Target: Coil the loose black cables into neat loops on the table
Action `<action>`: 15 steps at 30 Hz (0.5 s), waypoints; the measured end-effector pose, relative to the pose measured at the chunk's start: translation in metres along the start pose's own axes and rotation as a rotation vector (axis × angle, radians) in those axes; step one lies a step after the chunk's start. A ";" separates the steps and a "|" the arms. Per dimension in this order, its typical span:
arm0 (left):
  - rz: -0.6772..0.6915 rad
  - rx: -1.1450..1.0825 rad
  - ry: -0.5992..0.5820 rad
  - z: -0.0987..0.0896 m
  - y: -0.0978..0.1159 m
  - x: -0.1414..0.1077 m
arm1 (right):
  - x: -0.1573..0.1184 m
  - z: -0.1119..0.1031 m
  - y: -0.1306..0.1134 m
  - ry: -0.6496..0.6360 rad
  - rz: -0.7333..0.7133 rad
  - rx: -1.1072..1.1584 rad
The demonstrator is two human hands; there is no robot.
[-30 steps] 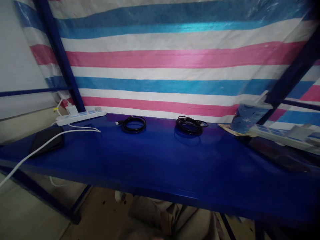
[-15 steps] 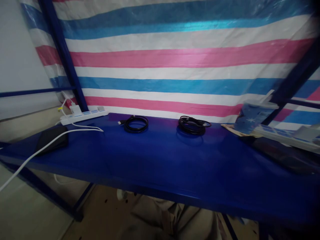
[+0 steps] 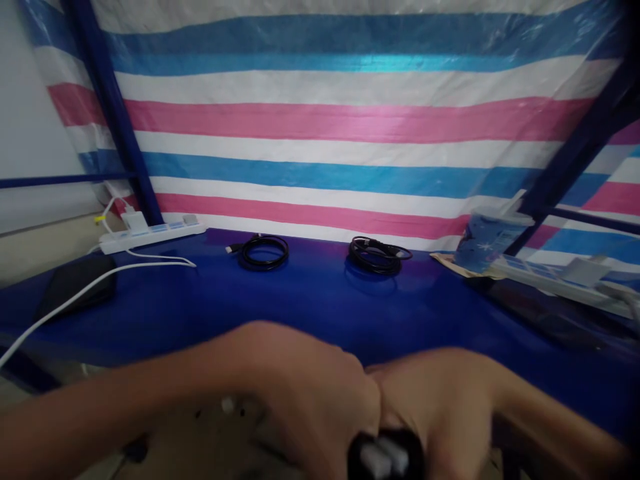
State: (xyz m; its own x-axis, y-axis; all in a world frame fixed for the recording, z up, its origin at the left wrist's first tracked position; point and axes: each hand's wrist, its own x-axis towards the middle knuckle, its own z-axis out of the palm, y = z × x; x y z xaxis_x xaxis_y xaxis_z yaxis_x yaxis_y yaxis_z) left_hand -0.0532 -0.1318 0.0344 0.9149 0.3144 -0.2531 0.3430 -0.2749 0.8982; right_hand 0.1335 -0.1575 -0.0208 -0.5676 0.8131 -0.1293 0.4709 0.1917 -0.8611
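Note:
My left hand and my right hand are raised close to the camera at the bottom of the view, pressed together and blurred. Both are curled around a small dark object with pale parts at the bottom edge; what it is I cannot tell. Beyond them lies a glossy blue table. Two coiled black cables rest at its back: one left of centre, the other just right of centre.
A white power strip with a plugged charger lies back left, its white cord trailing over a dark flat device. Back right are a blue box and another power strip. A striped tarp hangs behind.
Both my hands have come up into view from below, joined around a small dark object. The camera has shifted slightly; nothing on the table has moved.

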 end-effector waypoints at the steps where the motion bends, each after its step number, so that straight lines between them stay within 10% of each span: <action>1: -0.002 0.021 -0.039 -0.019 0.010 0.003 | 0.004 -0.018 -0.019 -0.221 0.035 0.027; 2: -0.011 0.048 -0.100 -0.038 0.019 0.004 | 0.009 -0.036 -0.036 -0.511 0.093 0.056; 4: -0.002 0.109 -0.189 -0.073 0.028 0.006 | 0.026 -0.072 -0.061 -0.362 0.054 0.094; 9: 0.391 0.115 0.757 -0.134 0.001 0.034 | 0.091 -0.110 -0.050 0.276 -0.236 0.284; 15: 0.287 0.480 1.498 -0.148 -0.048 0.080 | 0.151 -0.090 -0.008 0.819 -0.252 0.139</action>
State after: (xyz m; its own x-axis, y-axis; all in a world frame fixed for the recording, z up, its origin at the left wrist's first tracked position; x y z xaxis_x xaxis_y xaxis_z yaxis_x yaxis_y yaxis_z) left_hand -0.0274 0.0408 0.0243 0.0320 0.6918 0.7214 0.5010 -0.6357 0.5873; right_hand 0.1047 0.0132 0.0101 0.0465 0.9054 0.4221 0.2796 0.3939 -0.8756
